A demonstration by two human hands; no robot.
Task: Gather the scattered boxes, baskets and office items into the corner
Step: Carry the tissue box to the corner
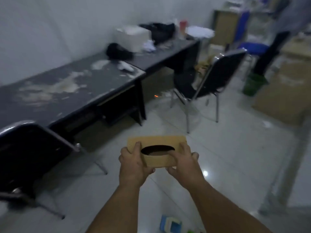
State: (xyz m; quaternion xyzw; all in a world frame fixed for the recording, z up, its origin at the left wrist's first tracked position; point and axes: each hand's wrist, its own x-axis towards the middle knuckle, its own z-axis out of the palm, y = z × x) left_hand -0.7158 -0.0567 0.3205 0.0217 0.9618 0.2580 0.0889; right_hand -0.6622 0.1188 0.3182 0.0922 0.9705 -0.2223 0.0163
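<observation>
I hold a tan woven tissue box (156, 142) with a dark oval slot in its top, out in front of me above the white tiled floor. My left hand (133, 163) grips its left end and my right hand (182, 163) grips its right end. A blue and white packet (170, 224) lies on the floor below my arms. Cardboard boxes (286, 91) are stacked at the right, and more boxes (225, 26) stand in the far corner.
A long dark desk (70, 91) runs along the left wall, carrying a white box (133, 37), black bags and papers. One black chair (25, 155) is near left, another (202, 81) ahead. A green basket (254, 84) and a blue chair (252, 46) stand far right.
</observation>
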